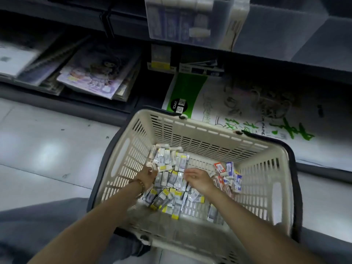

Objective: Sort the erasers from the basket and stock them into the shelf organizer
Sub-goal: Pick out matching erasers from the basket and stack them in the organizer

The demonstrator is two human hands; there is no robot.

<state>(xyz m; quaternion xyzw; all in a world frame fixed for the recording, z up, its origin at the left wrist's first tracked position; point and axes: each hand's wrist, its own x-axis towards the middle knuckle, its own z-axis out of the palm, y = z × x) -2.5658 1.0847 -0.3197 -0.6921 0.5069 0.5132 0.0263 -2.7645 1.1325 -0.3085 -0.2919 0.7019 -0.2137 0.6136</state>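
Nearest us, the cream basket [190, 242] sits on the floor [47, 145], and both arms reach in. The left grip [147, 176], bracelet [140, 184] on its wrist, has its fingers dug into the white-and-yellow erasers [172, 180] by the left wall; we cannot tell whether it holds any. The right grip [198, 180] curls over the pile's middle, and blur hides whether it pinches a packet. Just right of it lie the red-and-blue erasers [228, 174]. Beyond both grips lies a sketch paper pack [238, 103], then the clear organizer [190, 21] on the shelf [266, 60] above, well apart.
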